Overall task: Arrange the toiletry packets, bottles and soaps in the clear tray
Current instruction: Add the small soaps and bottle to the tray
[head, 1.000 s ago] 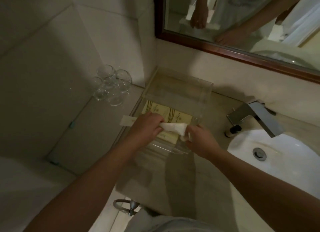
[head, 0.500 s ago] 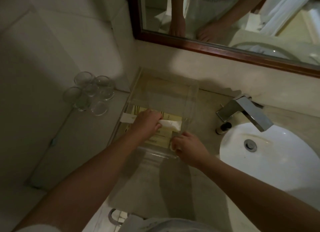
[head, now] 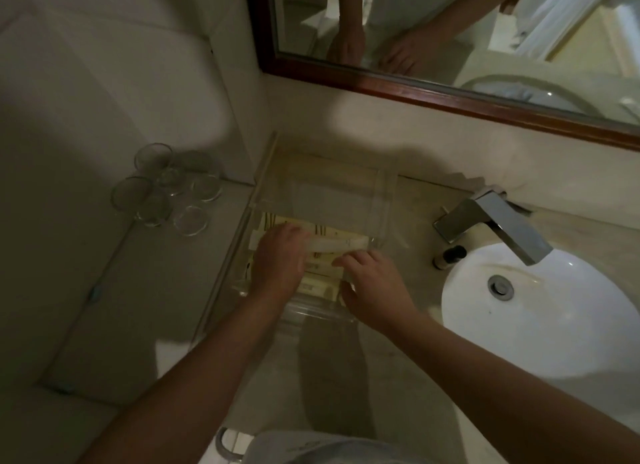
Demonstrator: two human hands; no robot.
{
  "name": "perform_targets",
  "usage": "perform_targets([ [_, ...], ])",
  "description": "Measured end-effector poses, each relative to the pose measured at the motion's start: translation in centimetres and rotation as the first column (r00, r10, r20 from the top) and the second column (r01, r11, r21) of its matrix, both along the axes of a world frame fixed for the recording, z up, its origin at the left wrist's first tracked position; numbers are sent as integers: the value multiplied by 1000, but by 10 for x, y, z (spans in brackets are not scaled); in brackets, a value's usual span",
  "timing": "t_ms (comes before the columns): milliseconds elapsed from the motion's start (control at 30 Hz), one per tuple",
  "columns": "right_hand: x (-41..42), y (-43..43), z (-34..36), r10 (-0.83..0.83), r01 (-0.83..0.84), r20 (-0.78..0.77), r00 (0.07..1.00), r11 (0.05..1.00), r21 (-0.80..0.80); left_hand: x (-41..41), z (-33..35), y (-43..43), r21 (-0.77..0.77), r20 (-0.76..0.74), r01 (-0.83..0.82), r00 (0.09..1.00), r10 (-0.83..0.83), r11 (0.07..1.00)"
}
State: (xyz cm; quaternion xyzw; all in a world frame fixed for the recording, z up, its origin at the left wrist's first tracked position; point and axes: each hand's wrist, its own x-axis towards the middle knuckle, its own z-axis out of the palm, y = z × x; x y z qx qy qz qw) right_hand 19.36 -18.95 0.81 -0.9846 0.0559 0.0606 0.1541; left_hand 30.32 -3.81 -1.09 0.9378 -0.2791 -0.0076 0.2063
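Observation:
A clear tray stands on the counter against the wall, left of the sink. Several cream-yellow toiletry packets lie flat in its near half. My left hand is inside the tray, palm down, holding one end of a long white packet that lies across the yellow ones. My right hand rests at the tray's near right corner, fingertips on the yellow packets. A small dark-capped bottle lies on the counter by the tap, outside the tray.
Several upturned drinking glasses stand on the lower ledge to the left. A chrome tap reaches over the white sink on the right. A wood-framed mirror hangs above the counter.
My left hand has lowered the white packet into the tray. My right hand let go of its end and moved down to the near right corner. The camera shifted closer.

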Motion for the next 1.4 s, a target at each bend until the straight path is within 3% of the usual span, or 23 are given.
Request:
perform_targets([
  [67,11,10,2,14,-14,-21,1000,1000,-8,-11,-1,20,-4,3,-164,986,165,986],
  [233,32,22,-4,-15,16,-114,993,1000,6,-27,-9,35,116,-171,-118,976,136,986],
  [600,29,17,-14,-120,101,-171,978,988,-114,-3,-9,20,139,-76,-63,994,74,988],
  [967,25,22,-14,-145,126,-184,972,986,-110,5,-4,-7,257,-93,-242,957,274,936],
  [1100,23,17,-9,-123,117,-122,985,992,-48,0,-2,-2,222,-31,-236,968,249,946],
  [1167,14,11,-2,-168,168,-7,986,986,24,-2,-1,-1,202,-29,-207,976,217,957],
  [1267,-15,-11,6,-489,442,161,857,859,259,-13,2,-7,185,-64,-177,979,192,967],
  [1400,-55,-56,-6,-858,736,133,497,498,459,-40,-3,-17,157,-121,-122,982,142,980],
])
